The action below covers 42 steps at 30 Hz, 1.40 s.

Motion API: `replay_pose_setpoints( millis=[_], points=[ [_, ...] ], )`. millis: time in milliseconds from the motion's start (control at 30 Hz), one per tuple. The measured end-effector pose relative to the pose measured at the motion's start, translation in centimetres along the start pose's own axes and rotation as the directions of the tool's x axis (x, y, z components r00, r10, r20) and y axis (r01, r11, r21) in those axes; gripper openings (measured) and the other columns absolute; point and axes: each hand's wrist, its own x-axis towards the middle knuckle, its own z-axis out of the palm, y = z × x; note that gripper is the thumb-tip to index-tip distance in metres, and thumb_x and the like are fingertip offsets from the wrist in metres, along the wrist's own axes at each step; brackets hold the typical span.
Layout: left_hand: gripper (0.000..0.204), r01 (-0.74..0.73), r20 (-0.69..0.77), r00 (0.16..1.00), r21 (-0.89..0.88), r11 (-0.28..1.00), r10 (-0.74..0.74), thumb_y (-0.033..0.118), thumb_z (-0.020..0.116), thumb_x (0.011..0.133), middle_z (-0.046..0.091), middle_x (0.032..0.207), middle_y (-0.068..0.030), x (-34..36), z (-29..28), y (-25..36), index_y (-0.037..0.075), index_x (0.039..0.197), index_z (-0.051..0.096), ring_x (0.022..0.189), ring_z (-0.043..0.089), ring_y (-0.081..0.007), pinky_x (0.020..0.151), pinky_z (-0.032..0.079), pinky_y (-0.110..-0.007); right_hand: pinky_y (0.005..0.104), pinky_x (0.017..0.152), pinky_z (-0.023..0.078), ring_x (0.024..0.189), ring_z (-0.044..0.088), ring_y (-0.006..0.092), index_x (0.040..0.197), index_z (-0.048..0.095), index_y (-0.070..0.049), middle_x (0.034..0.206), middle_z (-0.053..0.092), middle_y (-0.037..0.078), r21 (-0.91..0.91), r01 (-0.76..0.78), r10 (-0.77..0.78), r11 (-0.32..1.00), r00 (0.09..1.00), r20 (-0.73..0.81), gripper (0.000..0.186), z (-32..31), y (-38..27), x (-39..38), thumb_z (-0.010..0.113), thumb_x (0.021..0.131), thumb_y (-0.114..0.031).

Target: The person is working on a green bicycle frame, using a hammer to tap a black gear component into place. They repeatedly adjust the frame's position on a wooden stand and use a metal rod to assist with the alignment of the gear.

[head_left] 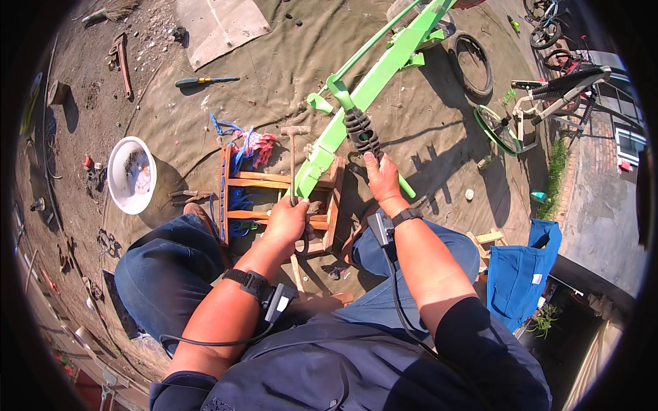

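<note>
Frame: a green bike frame [384, 65] lies slantwise, its near end on a wooden stool [274, 198], its far end running up toward the top edge.
Spring: a black coil spring [360, 132] sits on the frame about midway, just above the right hand.
Right hand: the right hand [384, 179] presses on the frame just under the spring, fingers wrapped partly round it; grip narrow, holding the frame.
Left hand: the left hand [286, 220] is closed round the handle of a hammer [293, 161], low on the shaft; grip holding the hammer.
Hammer: upright, its head at the top, just left of the frame, over the stool.
Stool: between the person's knees, on a tan tarp [274, 61]; blue and red rags [247, 147] hang off its far left corner.
Around: a screwdriver [205, 81] lies on the tarp well beyond the stool; a white bowl [130, 175] stands on the ground to the left; a tyre [473, 65] lies at upper right, a bicycle [548, 96] beyond it; a blue bag [524, 270] is by the right knee.
</note>
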Motion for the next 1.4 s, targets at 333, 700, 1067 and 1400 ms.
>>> replay_pose_setpoints(
  millis=[333,700,1067,1400],
  points=[
    [0.017,-0.016,-0.068,0.998,0.012,1.000,0.017,0.020,0.053,0.098,0.050,0.069,-0.0035,0.3,-0.3,0.0,0.006,0.088,0.050,0.052,0.051,-0.0169,0.050,0.050,-0.034,0.0239,0.046,0.044,0.060,0.052,0.0089,0.099,0.058,-0.004,0.073,0.054,0.003,0.428,-0.334,0.197,0.840,0.922,0.333,0.051,-1.9,-2.2,0.6,0.061,0.092,-0.054],
    [0.013,-0.064,-0.132,0.988,0.114,0.991,0.079,0.015,0.053,0.097,0.051,0.068,-0.0051,1.1,-0.9,-0.7,0.003,0.093,0.050,0.051,0.052,-0.0174,0.047,0.049,-0.033,0.0281,0.048,0.047,0.053,0.053,0.0124,0.092,0.056,-0.006,0.071,0.057,0.004,0.557,-0.507,0.244,0.658,0.843,0.479,0.049,-2.9,-3.0,0.9,0.060,0.092,-0.055],
    [0.019,-0.081,-0.182,0.974,0.266,0.960,0.133,0.015,0.054,0.093,0.057,0.065,-0.0093,1.6,-1.8,-1.1,-0.004,0.094,0.053,0.045,0.055,-0.0179,0.042,0.043,-0.032,0.0259,0.049,0.044,0.055,0.053,0.0103,0.091,0.055,-0.007,0.071,0.057,0.003,0.529,-0.500,0.250,0.686,0.845,0.474,0.050,-3.1,-3.3,0.9,0.061,0.091,-0.057],
    [0.020,-0.102,-0.186,0.970,0.268,0.958,0.155,0.016,0.056,0.092,0.059,0.065,-0.0094,1.7,-2.1,-1.2,-0.004,0.092,0.055,0.047,0.056,-0.0175,0.043,0.044,-0.032,0.0227,0.045,0.041,0.050,0.051,0.0091,0.095,0.055,-0.006,0.069,0.055,0.002,0.463,-0.423,0.272,0.779,0.893,0.358,0.059,-2.4,-3.6,1.0,0.062,0.085,-0.064]
  ],
)
